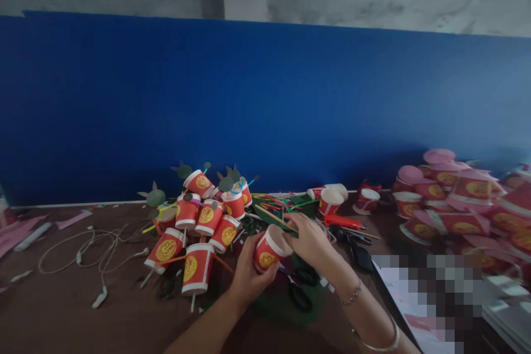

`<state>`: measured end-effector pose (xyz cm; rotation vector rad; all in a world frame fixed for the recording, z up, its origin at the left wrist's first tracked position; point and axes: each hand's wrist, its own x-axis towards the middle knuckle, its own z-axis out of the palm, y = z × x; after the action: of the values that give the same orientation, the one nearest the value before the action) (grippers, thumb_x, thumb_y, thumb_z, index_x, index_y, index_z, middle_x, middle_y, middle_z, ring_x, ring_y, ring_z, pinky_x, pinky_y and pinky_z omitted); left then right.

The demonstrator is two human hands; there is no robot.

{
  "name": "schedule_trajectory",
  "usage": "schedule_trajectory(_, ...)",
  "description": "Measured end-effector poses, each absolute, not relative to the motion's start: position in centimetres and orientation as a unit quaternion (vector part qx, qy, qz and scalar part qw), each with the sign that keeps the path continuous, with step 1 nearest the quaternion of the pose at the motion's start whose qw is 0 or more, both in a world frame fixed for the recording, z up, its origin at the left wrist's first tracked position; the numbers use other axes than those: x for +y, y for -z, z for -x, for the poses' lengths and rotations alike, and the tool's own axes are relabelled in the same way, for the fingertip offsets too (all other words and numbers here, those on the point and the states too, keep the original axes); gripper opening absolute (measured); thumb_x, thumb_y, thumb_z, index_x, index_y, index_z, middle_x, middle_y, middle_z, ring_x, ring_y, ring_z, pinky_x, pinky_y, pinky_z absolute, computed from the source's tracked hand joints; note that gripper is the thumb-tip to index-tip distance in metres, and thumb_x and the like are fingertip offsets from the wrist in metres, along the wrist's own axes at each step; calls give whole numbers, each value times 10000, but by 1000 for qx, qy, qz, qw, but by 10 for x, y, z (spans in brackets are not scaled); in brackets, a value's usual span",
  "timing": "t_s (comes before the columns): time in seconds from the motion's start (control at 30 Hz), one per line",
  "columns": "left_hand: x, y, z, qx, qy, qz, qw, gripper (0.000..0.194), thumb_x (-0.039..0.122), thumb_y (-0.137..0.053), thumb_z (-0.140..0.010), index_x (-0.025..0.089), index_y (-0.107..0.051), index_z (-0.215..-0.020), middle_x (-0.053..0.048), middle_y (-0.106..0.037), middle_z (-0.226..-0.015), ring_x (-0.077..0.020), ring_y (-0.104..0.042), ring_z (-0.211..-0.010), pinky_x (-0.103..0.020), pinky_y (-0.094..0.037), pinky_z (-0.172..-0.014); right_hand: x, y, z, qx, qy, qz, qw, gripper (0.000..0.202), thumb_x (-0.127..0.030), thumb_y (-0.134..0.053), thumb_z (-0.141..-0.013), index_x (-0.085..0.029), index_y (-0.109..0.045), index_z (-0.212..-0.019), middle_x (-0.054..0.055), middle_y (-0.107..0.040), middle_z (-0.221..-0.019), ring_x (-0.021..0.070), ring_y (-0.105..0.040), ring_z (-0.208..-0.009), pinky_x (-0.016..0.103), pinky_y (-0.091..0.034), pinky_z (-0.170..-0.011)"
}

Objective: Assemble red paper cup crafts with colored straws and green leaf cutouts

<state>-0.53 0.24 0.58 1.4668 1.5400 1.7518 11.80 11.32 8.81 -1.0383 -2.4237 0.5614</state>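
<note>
My left hand (pixel 249 270) is wrapped round a red paper cup (pixel 265 253) with a white rim and a yellow round print. The cup is tilted, its mouth facing right. My right hand (pixel 312 240) pinches a thin wooden stick (pixel 271 217) beside the cup's mouth; the stick points up and left. Its fingertips are close to the rim, and I cannot tell whether they touch it. Black-handled scissors (pixel 299 296) lie just below the hands. Left of my left hand is a heap of similar cups (pixel 198 268) with sticks and dark green paper pieces attached.
White earphones (pixel 99 297) lie tangled at left. Behind the hands are coloured thin strips (pixel 269 197), standing cups (pixel 331 201) and a red-and-black tool (pixel 344 223). Pink-trimmed cups (pixel 473 188) pile up at right. A blue panel (pixel 265 105) borders the table's back.
</note>
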Motion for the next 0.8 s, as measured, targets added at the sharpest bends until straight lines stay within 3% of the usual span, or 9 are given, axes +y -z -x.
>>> schedule_trajectory(0.1,0,-6,5,526,-624,-517,258,541,271,-658,-719,198,-443,-1211,-80,-588,-1094,-227,-602,-937,-344,-497,-807,110,-94,-118,-882,-288,234,292,331,-86,-537,-724,-203,-637,-1017,57,-631,-1044,180,-587,-986,262,-430,-858)
schedule_trajectory(0.23,-4,-6,5,469,-639,-501,346,563,407,-691,-694,188,-449,-1153,-90,-585,-1079,-239,-597,-936,-327,-500,-765,102,-101,-117,-883,-353,140,275,325,3,-462,-677,-194,-664,-837,43,-631,-1032,156,-593,-956,245,-440,-844)
schedule_trajectory(0.5,-3,2,11,430,-658,-485,383,507,446,-692,-718,194,-502,-1115,-68,-599,-999,-211,-579,-861,-293,-454,-723,103,-102,-119,-888,-347,161,256,264,-7,-471,-664,-187,-646,-746,0,-644,-786,133,-586,-744,215,-425,-676)
schedule_trajectory(0.7,-4,6,12,435,-658,-487,374,493,441,-694,-722,190,-517,-1108,-73,-611,-1002,-213,-578,-852,-294,-457,-723,105,-101,-121,-903,-303,179,247,242,-28,-470,-685,-190,-638,-752,-8,-642,-752,126,-574,-702,206,-401,-631)
schedule_trajectory(0.8,-4,7,12,433,-658,-491,373,498,430,-686,-736,181,-528,-1137,-97,-616,-1069,-245,-578,-931,-327,-461,-794,107,-100,-123,-913,-276,182,238,240,-31,-470,-680,-190,-638,-745,2,-661,-758,139,-588,-718,214,-405,-641)
